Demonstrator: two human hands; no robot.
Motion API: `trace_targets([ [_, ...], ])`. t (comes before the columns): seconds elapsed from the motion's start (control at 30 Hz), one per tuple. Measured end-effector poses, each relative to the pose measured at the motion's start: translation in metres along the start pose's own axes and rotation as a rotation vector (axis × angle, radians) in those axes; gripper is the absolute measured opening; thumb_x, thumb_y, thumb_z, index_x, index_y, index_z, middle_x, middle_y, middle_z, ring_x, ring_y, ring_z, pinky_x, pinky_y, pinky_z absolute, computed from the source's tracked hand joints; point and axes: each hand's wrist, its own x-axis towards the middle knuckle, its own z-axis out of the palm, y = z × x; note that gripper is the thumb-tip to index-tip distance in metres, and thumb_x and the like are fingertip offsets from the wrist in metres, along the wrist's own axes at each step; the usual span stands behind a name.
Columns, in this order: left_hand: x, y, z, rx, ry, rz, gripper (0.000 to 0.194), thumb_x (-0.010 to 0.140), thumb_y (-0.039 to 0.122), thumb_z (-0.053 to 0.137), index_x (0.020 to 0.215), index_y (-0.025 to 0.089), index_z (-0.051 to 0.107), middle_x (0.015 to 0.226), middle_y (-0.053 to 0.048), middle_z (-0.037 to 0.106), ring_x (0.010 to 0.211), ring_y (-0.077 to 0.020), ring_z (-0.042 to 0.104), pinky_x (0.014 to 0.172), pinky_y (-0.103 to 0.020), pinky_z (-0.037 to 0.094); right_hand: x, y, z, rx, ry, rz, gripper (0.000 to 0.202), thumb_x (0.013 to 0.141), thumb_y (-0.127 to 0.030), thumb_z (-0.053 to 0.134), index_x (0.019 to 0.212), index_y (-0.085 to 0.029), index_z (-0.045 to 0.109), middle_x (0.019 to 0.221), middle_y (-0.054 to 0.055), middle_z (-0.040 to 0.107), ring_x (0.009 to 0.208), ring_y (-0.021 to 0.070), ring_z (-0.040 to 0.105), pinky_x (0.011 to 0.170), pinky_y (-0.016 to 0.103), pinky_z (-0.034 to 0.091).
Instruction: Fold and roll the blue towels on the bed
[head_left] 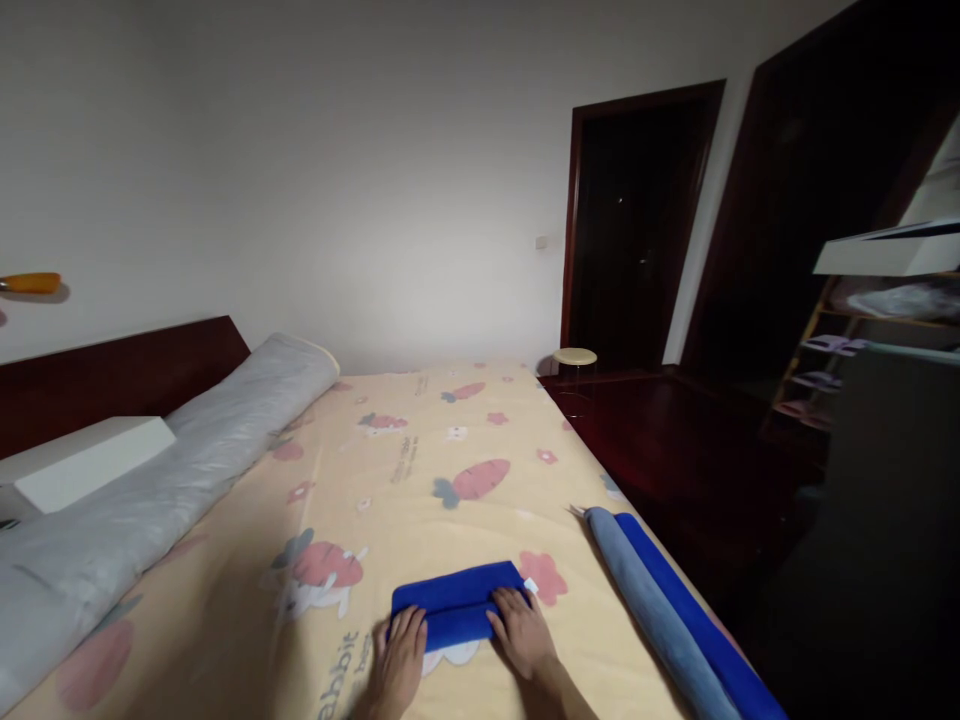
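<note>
A folded blue towel [457, 608] lies on the bed's patterned sheet, with a fold line running across its middle. My left hand [403, 655] is closed on its left end, fingers over the top. At the right end my right hand [521, 635] is closed on the cloth, its fingers bent over the fold beside a small white tag [530, 585]. The undersides of both hands are hidden. To the right, a long grey-blue cloth roll [645, 610] lies along the bed's edge, beside another blue cloth [697, 610].
The bed sheet [405, 440] has carrot and rabbit prints. A grey rolled bedding piece [187, 480] and a white box [97, 460] lie by the dark headboard [112, 370]. Beyond the bed stand a round stool [575, 356], a door [637, 230] and a shelf rack [814, 370].
</note>
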Motion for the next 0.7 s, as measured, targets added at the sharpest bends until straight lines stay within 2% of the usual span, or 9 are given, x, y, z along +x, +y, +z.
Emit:
trace_targets([
  [0.1, -0.001, -0.004, -0.001, 0.145, 0.088, -0.165, 0.041, 0.092, 0.028, 0.038, 0.124, 0.029, 0.064, 0.133, -0.006, 0.064, 0.130, -0.0272, 0.050, 0.113, -0.057, 0.027, 0.003, -0.002, 0.004, -0.050, 0.030, 0.071, 0.050, 0.100, -0.041, 0.026, 0.131, -0.019, 0.059, 0.140, 0.011, 0.056, 0.135, 0.0280, 0.042, 0.116, 0.050, 0.018],
  [0.17, 0.006, 0.007, 0.001, 0.140, 0.094, -0.184, 0.044, 0.092, 0.025, 0.036, 0.126, 0.026, 0.063, 0.135, -0.007, 0.062, 0.131, -0.0267, 0.049, 0.113, -0.056, 0.029, 0.006, -0.014, 0.012, -0.018, 0.019, 0.023, 0.050, 0.100, -0.038, 0.024, 0.133, -0.020, 0.057, 0.143, 0.010, 0.052, 0.138, 0.0263, 0.039, 0.117, 0.049, 0.017],
  [0.2, 0.011, 0.016, 0.003, 0.106, 0.064, -0.142, 0.046, 0.091, 0.022, 0.034, 0.127, 0.024, 0.062, 0.136, -0.006, 0.061, 0.130, -0.0241, 0.050, 0.113, -0.050, 0.033, 0.008, -0.022, 0.017, 0.017, -0.007, -0.031, 0.049, 0.100, -0.036, 0.023, 0.134, -0.022, 0.056, 0.144, 0.008, 0.052, 0.138, 0.0244, 0.039, 0.116, 0.047, 0.018],
  [0.3, 0.026, 0.044, 0.008, -0.042, -0.122, 0.043, 0.052, 0.091, 0.017, 0.027, 0.135, 0.021, 0.054, 0.140, -0.005, 0.058, 0.131, -0.0156, 0.050, 0.109, -0.033, 0.041, 0.017, -0.044, 0.030, 0.092, -0.125, -0.160, 0.047, 0.097, -0.029, 0.028, 0.139, -0.028, 0.050, 0.142, 0.003, 0.054, 0.134, 0.0194, 0.044, 0.115, 0.041, 0.024],
  [0.37, 0.033, 0.056, 0.009, -0.086, -0.213, 0.063, 0.054, 0.091, 0.018, 0.023, 0.139, 0.021, 0.049, 0.145, -0.005, 0.053, 0.134, -0.0151, 0.047, 0.109, -0.034, 0.041, 0.023, -0.048, 0.033, 0.073, -0.172, -0.138, 0.048, 0.094, -0.027, 0.033, 0.139, -0.028, 0.050, 0.143, 0.003, 0.053, 0.134, 0.0194, 0.044, 0.114, 0.041, 0.026],
  [0.47, 0.035, 0.052, 0.002, -0.014, -0.275, -0.106, 0.052, 0.095, 0.026, 0.022, 0.142, 0.026, 0.045, 0.153, -0.005, 0.041, 0.141, -0.0190, 0.038, 0.112, -0.045, 0.036, 0.029, -0.028, 0.025, 0.007, -0.154, -0.019, 0.048, 0.096, -0.033, 0.029, 0.136, -0.022, 0.055, 0.146, 0.009, 0.049, 0.138, 0.0258, 0.039, 0.115, 0.050, 0.022],
  [0.57, 0.031, 0.032, -0.009, 0.089, -0.314, -0.266, 0.052, 0.096, 0.034, 0.024, 0.145, 0.027, 0.038, 0.157, -0.006, 0.031, 0.145, -0.0212, 0.029, 0.113, -0.050, 0.031, 0.029, 0.005, 0.011, -0.085, -0.087, 0.123, 0.054, 0.098, -0.044, 0.027, 0.136, -0.018, 0.054, 0.147, 0.013, 0.046, 0.140, 0.0303, 0.036, 0.114, 0.054, 0.021],
  [0.63, 0.030, 0.020, -0.012, 0.139, -0.312, -0.302, 0.052, 0.096, 0.036, 0.025, 0.146, 0.027, 0.037, 0.158, -0.006, 0.031, 0.146, -0.0219, 0.028, 0.114, -0.053, 0.027, 0.028, 0.020, 0.004, -0.126, -0.061, 0.171, 0.055, 0.097, -0.049, 0.030, 0.137, -0.019, 0.054, 0.147, 0.013, 0.046, 0.140, 0.0305, 0.036, 0.114, 0.053, 0.023],
  [0.7, 0.031, 0.016, -0.010, 0.181, -0.260, -0.303, 0.051, 0.096, 0.036, 0.026, 0.144, 0.029, 0.040, 0.157, -0.006, 0.032, 0.145, -0.0241, 0.028, 0.115, -0.057, 0.022, 0.028, 0.021, 0.001, -0.136, -0.056, 0.189, 0.056, 0.097, -0.050, 0.031, 0.136, -0.017, 0.054, 0.147, 0.014, 0.046, 0.140, 0.0313, 0.036, 0.115, 0.053, 0.022],
])
